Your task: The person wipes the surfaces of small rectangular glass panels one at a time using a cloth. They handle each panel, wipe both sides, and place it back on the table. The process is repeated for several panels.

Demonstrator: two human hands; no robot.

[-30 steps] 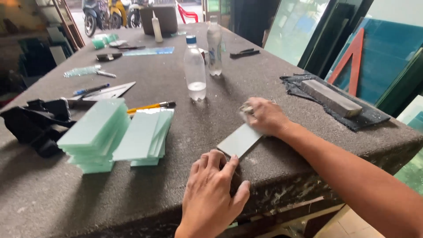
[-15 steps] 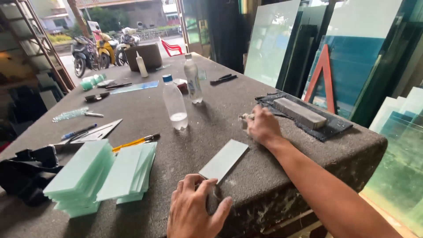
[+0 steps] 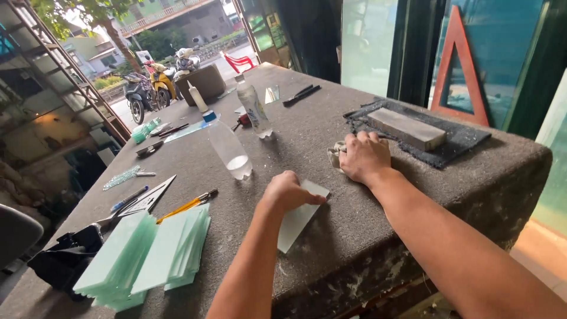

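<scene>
Grey felt-like carpet, coarse and flecked with pale dust, covers the table (image 3: 413, 195), and both bare forearms stretch out over its near edge. The left hand (image 3: 286, 192) lies knuckles up, fingers curled down and pressing on the far end of a flat rectangular glass strip (image 3: 298, 218); the strip is pale, thin and smooth, lying slantwise on the carpet close to the near edge, its near end free. The right hand (image 3: 364, 156) rests a little farther in toward the right edge, palm down, fingers bunched on a crumpled whitish cloth (image 3: 336, 155) that shows at its left side. The two hands sit near each other but apart, each pressing on its own thing.

Just beyond the right hand a long grey sharpening stone (image 3: 406, 128), blocky and matte, lies on a dark ragged mat (image 3: 460, 142) near the right edge. Toward the near left corner stands a fanned stack of greenish glass strips (image 3: 147, 254), their cut edges tinted sea-green. Beside the stack lie a yellow pencil (image 3: 186, 205) and a clear triangular set square (image 3: 150, 199). Two clear plastic bottles (image 3: 230, 150) stand upright near the middle of the table, the nearer one with a blue cap and a little water at its bottom.
</scene>
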